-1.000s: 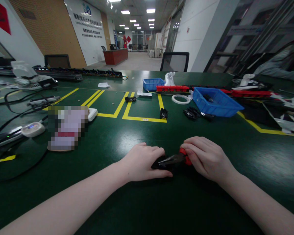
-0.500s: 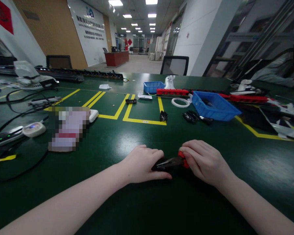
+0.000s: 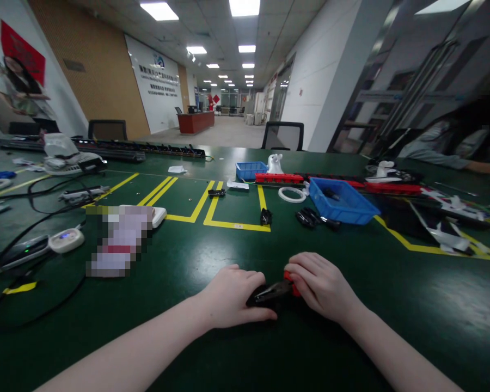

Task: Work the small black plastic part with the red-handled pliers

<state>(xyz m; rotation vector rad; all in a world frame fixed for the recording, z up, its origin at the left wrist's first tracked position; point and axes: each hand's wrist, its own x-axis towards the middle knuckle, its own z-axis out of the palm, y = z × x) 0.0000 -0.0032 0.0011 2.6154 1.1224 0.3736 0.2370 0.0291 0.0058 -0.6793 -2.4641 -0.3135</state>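
My left hand (image 3: 232, 296) lies on the green table (image 3: 188, 348), fingers curled over a small black part (image 3: 256, 298) that is mostly hidden under it. My right hand (image 3: 320, 286) is closed round the red handles of a pair of needle-nose pliers (image 3: 275, 291). The dark jaws of the pliers point left and touch the black part between my two hands.
A large blue bin (image 3: 341, 200) and loose black parts (image 3: 312, 218) lie ahead to the right. A small blue bin (image 3: 250, 170), a red strip (image 3: 278, 178) and a white ring (image 3: 292, 194) sit farther back. Cables and a power strip (image 3: 28, 247) lie left. A person's arm (image 3: 453, 155) rests at the far right.
My head has tilted up, so both hands sit lower in the picture and more ceiling shows. The hands keep the same hold on the pliers and the black part.
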